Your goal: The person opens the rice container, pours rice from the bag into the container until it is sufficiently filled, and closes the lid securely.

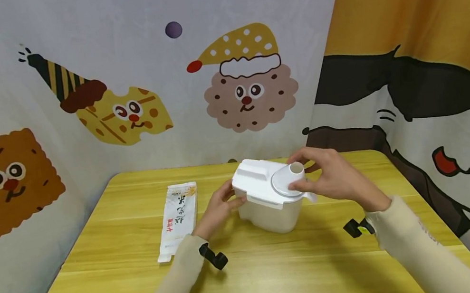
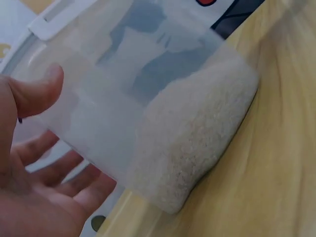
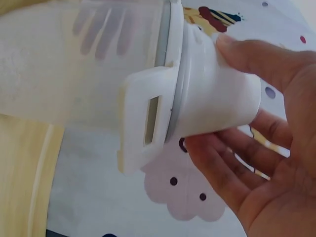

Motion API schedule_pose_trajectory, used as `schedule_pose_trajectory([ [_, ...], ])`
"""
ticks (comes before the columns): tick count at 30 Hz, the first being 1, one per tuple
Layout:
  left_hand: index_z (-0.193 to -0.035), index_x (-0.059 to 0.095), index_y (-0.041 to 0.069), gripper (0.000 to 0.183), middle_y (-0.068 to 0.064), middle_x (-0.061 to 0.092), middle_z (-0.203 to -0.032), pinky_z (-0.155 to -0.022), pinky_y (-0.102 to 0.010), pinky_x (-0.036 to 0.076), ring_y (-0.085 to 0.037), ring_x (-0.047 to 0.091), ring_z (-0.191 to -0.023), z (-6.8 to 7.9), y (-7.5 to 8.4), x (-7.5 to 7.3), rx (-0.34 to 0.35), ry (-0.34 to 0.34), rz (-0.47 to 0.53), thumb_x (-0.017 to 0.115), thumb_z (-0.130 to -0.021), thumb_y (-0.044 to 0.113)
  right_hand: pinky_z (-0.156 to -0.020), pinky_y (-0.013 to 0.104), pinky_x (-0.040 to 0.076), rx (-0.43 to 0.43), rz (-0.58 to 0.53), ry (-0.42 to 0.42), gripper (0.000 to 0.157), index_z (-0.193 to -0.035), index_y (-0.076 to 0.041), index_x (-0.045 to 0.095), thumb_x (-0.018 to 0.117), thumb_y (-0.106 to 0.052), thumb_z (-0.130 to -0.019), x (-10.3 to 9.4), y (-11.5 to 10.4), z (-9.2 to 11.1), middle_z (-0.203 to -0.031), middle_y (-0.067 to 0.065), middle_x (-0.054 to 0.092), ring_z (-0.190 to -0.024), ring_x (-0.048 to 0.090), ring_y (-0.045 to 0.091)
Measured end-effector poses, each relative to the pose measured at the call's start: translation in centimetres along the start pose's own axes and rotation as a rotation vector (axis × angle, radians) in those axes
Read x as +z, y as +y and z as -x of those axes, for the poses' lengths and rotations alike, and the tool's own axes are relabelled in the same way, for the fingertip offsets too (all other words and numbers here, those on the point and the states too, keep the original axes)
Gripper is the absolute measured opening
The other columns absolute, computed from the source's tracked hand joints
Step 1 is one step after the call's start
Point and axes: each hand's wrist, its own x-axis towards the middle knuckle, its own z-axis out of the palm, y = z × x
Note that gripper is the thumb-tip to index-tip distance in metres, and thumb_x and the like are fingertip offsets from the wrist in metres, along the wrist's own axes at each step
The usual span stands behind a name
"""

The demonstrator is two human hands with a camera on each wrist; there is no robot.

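A translucent storage container [image 1: 268, 217] with a white lid [image 1: 249, 170] stands on the table. Rice [image 2: 190, 123] fills its lower part in the left wrist view. My left hand [image 1: 218, 210] holds the container's left end, thumb on one side and fingers round the other. With my right hand [image 1: 334, 174] I grip the round white spout cap [image 1: 281, 180] on the lid's right half, thumb and fingers on opposite sides. A white latch [image 3: 143, 116] sticks out from the lid's edge below the cap.
A white printed packet [image 1: 178, 219] lies on the wooden table [image 1: 113, 255], left of my left hand. Behind the table hangs a curtain [image 1: 158, 68] with cartoon figures, its bottom near the back edge.
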Motion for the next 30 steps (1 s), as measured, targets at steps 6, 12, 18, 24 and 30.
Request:
schedule_pose_trajectory([
  [6,-0.159,0.038,0.019,0.064,-0.008,0.042,-0.163,-0.124,-0.054,0.033,-0.032,0.036,-0.152,-1.5,-0.4,-0.7,0.000,-0.096,0.034,0.062,-0.101,0.012,-0.074,0.028,0.064,0.015,0.040,0.059,0.044,-0.109,-0.020,0.069,0.092,-0.038,-0.077,0.8,-1.5,0.5,-0.106,-0.007,0.070,-0.094,0.067,0.012],
  [12,-0.162,0.033,0.017,0.065,-0.010,0.037,-0.165,-0.125,-0.052,0.032,-0.032,0.035,-0.152,-2.4,-0.8,-1.1,-0.032,-0.161,0.082,0.056,-0.101,0.007,-0.070,0.025,0.064,0.003,0.096,0.100,0.044,-0.105,-0.017,0.068,0.093,-0.037,-0.075,1.5,-2.9,0.8,-0.100,-0.006,0.069,-0.087,0.067,0.010],
  [18,-0.160,0.036,0.015,0.064,-0.012,0.040,-0.163,-0.124,-0.050,0.035,-0.032,0.039,-0.149,-2.3,-0.9,-1.5,-0.036,-0.157,0.092,0.058,-0.101,0.007,-0.074,0.024,0.063,-0.014,0.116,0.065,0.044,-0.109,-0.015,0.067,0.091,-0.036,-0.078,1.5,-3.3,0.7,-0.104,-0.005,0.068,-0.088,0.066,0.010],
  [24,-0.154,0.046,0.011,0.062,-0.014,0.050,-0.156,-0.118,-0.051,0.044,-0.036,0.047,-0.143,-1.5,-0.3,-1.4,0.030,-0.095,0.034,0.069,-0.097,0.008,-0.087,0.034,0.062,-0.084,0.105,-0.053,0.051,-0.126,-0.017,0.063,0.088,-0.029,-0.083,0.7,-2.4,1.0,-0.125,-0.003,0.065,-0.107,0.064,0.014],
  [30,-0.148,0.054,0.014,0.059,-0.010,0.056,-0.150,-0.115,-0.051,0.046,-0.034,0.052,-0.139,-1.0,-0.5,-0.8,0.052,-0.030,0.001,0.074,-0.094,0.010,-0.103,0.047,0.056,-0.148,0.128,-0.156,0.074,-0.140,-0.020,0.055,0.093,-0.026,-0.076,0.1,-1.8,1.4,-0.142,-0.004,0.055,-0.126,0.056,0.019],
])
